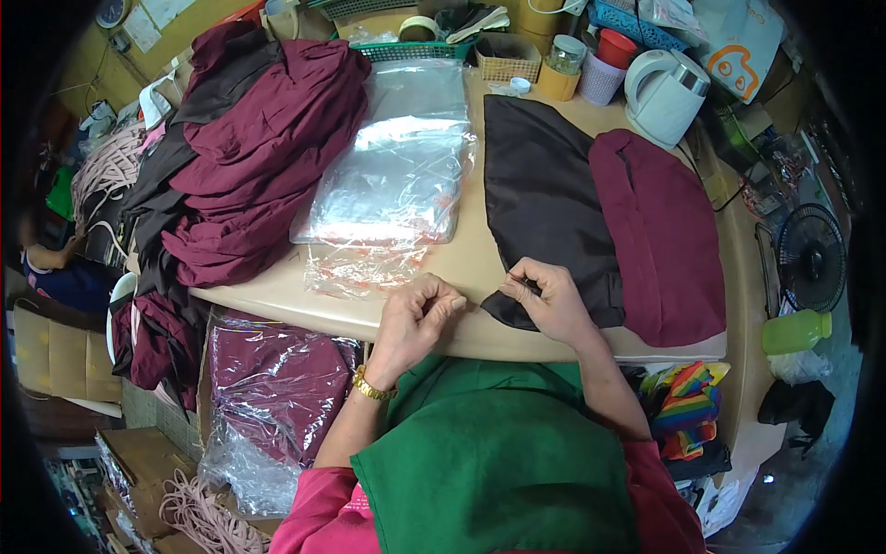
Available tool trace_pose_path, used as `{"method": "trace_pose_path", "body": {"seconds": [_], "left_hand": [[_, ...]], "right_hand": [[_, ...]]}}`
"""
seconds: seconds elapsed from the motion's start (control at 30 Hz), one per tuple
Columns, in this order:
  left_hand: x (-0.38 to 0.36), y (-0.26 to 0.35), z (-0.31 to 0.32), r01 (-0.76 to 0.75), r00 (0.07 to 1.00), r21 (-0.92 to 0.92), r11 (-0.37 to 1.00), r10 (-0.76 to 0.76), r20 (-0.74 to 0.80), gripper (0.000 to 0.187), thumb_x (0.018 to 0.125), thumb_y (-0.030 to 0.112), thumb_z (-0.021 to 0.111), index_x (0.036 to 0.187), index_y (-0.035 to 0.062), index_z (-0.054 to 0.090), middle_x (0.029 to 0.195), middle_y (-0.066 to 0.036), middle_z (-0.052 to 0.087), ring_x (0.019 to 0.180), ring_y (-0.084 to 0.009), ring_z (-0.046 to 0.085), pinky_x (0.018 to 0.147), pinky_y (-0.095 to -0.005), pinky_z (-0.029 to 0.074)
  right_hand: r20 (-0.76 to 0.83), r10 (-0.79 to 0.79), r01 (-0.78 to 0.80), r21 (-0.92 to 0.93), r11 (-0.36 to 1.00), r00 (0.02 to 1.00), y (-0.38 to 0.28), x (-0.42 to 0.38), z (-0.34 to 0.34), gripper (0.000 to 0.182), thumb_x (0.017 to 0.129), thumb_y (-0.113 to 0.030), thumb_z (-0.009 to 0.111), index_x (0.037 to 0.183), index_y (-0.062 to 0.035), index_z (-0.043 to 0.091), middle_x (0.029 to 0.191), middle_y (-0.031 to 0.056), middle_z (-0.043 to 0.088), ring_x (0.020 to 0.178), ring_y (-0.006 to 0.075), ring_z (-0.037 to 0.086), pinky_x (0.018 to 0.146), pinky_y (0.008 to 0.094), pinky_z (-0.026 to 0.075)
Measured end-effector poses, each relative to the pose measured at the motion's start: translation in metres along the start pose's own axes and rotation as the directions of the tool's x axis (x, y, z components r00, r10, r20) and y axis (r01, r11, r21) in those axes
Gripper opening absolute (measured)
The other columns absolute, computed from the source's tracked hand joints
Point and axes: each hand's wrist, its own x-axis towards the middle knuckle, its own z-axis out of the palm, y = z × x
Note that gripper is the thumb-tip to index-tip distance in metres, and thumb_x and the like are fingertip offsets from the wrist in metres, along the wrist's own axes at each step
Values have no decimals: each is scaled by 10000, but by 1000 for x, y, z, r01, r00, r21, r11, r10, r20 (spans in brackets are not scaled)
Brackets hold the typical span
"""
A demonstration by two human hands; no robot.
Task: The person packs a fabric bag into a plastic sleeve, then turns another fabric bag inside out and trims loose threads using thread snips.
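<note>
A folded cloth piece lies flat on the table [378,323], with a black part [544,185] on the left and a maroon part [660,240] on the right. My right hand [549,300] is over the lower left edge of the black part, thumb and fingertips pinched together. Across a short gap, near the table's front edge, my left hand [415,319] is also closed in a pinch. What either pinch holds, if anything, is too small to make out. Just beyond my left hand lies a stack of clear plastic bags [388,175].
A large heap of maroon and black cloth [268,148] covers the table's left side. At the back right stand a white electric kettle [666,97], jars [563,66] and baskets [508,57]. Below the table's left edge sits a box of plastic-wrapped maroon cloth [272,388].
</note>
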Motion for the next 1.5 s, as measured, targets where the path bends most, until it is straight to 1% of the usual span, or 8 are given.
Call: {"method": "trace_pose_path", "body": {"seconds": [0.1,0.17,0.27,0.37,0.6,0.93,1.1,1.5], "left_hand": [[1,1,0,243,969,-493,836,-182,168,142,978,148,617,939,13,632,861,-58,682,772,-152,676,670,-245,534],[1,12,5,362,932,-857,367,-117,343,114,1003,126,561,1000,15,588,1005,-80,651,1021,-238,685,854,-304,592],[1,-6,10,378,923,-905,195,-3,385,112,1004,99,537,997,-6,577,1088,-104,612,1215,-293,590,1014,-365,542],[-1,-3,9,367,929,-910,195,-23,369,135,983,118,580,961,-15,577,1066,-119,631,1233,-320,573,996,-375,556],[-4,9,6,358,932,-886,295,-65,356,109,981,111,584,960,4,582,1050,-103,627,1199,-273,601,1022,-378,535],[-9,16,6,332,936,-835,439,-44,349,124,982,129,596,943,11,589,1122,-94,614,1124,-214,626,1016,-360,517],[-11,18,8,310,946,-857,411,-42,322,135,982,134,596,915,18,583,1169,-113,610,1146,-225,614,1013,-360,514],[-9,13,11,231,955,-775,589,13,295,195,951,206,659,883,30,605,1104,-96,632,955,-158,573,826,-303,454]], "right_hand": [[-26,-24,24,-11,1000,999,-3,-1,4,154,922,-73,661,843,35,584,723,51,596,709,74,521,654,255,443],[-57,-43,43,1,999,997,-7,-1,4,159,921,-74,661,840,38,584,714,59,589,707,81,530,659,255,445],[-67,-65,62,-51,997,996,-19,-4,1,185,907,-152,691,921,16,614,825,125,658,710,176,606,658,331,484],[-222,-148,86,-265,960,964,-40,-9,2,288,844,-222,747,1042,-46,632,1028,122,622,853,296,660,686,382,517],[-130,-357,200,-632,749,925,-66,-22,1,269,752,-173,780,972,-73,660,865,50,551,705,235,600,623,357,461],[-100,-361,210,-661,721,927,-68,-20,7,246,696,-93,800,898,-68,662,815,46,555,681,247,596,593,368,462],[-251,-240,133,-380,915,938,-60,-11,6,235,735,-96,765,932,-53,642,885,76,564,725,247,628,623,376,489],[-172,-287,142,-571,809,942,-66,-17,4,206,727,-110,770,837,-75,599,831,59,529,654,266,609,579,377,466]]}}
